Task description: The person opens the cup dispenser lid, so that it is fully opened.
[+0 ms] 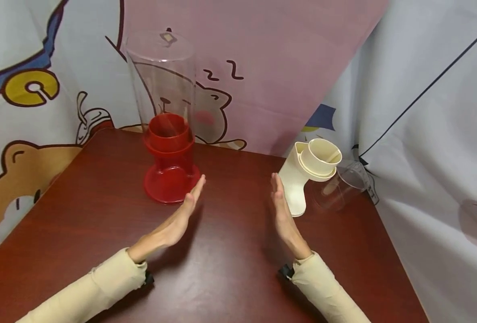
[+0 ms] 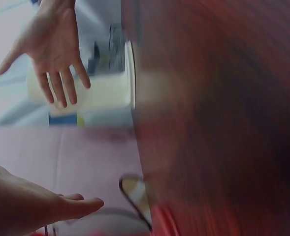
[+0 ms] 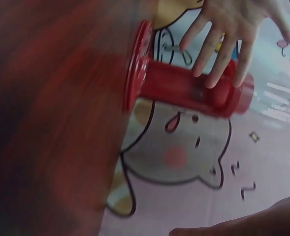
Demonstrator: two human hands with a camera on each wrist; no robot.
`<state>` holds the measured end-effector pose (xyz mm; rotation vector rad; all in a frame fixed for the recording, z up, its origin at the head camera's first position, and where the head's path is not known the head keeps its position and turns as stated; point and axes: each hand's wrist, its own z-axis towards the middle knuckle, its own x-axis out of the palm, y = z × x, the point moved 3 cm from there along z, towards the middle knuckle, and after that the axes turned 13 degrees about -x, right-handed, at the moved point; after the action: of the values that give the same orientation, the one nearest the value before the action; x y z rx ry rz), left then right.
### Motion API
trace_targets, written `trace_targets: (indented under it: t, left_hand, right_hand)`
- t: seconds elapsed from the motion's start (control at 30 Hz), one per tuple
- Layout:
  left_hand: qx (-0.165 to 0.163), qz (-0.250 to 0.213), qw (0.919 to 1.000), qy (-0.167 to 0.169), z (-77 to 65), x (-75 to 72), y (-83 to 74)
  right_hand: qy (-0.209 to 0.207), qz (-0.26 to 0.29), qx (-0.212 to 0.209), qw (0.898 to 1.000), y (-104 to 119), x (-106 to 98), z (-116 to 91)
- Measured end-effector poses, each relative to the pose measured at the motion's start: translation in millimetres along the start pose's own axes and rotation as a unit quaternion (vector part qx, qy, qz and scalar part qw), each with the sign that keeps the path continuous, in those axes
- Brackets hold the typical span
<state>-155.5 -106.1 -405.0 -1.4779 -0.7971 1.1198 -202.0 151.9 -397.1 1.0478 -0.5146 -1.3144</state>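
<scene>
Sleeves nearest camera. Left hand (image 1: 175,222) and right hand (image 1: 284,217) flat, fingers straight, palms facing, holding nothing. Red dispenser base (image 1: 171,163) stands upright just left-far of left fingertips; cream dispenser base (image 1: 305,175) lies tipped just right of right hand.

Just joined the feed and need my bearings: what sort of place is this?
Probably a makeshift indoor recording corner, not a kitchen: a dark wooden table boxed in by cartoon-print sheets, with only a red stand and a cream stand between two open hands.
</scene>
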Motion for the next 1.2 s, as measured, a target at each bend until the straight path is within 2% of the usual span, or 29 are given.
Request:
trace_targets:
  t: [0.1, 0.23, 0.47, 0.57, 0.73, 0.8, 0.9, 1.03, 1.13, 1.2]
  left_hand:
    - [-0.016, -0.017, 0.9991, -0.036, -5.1, -20.9, 0.7]
    - [-0.027, -0.016, 0.9961, -0.083, -9.6, -47.1, -2.5]
    - [-0.033, -0.037, 0.9899, -0.133, -12.4, -80.7, -5.2]
    - [-0.042, -0.040, 0.9847, -0.164, -6.8, -98.2, -6.3]
    - [-0.037, -0.060, 0.9776, -0.198, 16.1, -121.3, -5.3]
    - [-0.028, -0.075, 0.9765, -0.200, 21.8, -122.5, -1.9]
    - [-0.019, -0.075, 0.9765, -0.201, 21.7, -115.9, 2.8]
    - [-0.008, -0.027, 0.9715, -0.236, 14.6, -100.0, 0.8]
    - [-0.014, 0.009, 0.9654, -0.260, 8.1, -86.9, -3.8]
    - [-0.020, 0.020, 0.9642, -0.264, 4.3, -79.6, -5.9]
  right_hand:
    - [0.006, 0.002, -0.001, 1.000, 0.8, 18.5, 16.3]
    - [0.016, -0.002, 0.012, 1.000, 0.9, 44.0, 38.2]
    - [0.035, -0.001, 0.032, 0.999, 7.2, 89.2, 73.9]
    - [0.047, -0.002, 0.029, 0.998, 13.9, 109.3, 90.3]
    - [0.060, 0.008, 0.030, 0.998, 17.8, 142.8, 108.2]
    - [0.059, 0.014, 0.035, 0.998, 15.4, 155.1, 109.7]
    - [0.044, 0.023, 0.042, 0.998, 10.8, 170.2, 110.1]
    - [0.011, 0.033, 0.036, 0.999, 5.4, 182.4, 116.6]
    - [-0.005, 0.040, 0.028, 0.999, 1.6, 186.0, 126.8]
    - [-0.007, 0.044, 0.030, 0.999, -1.1, 186.8, 134.0]
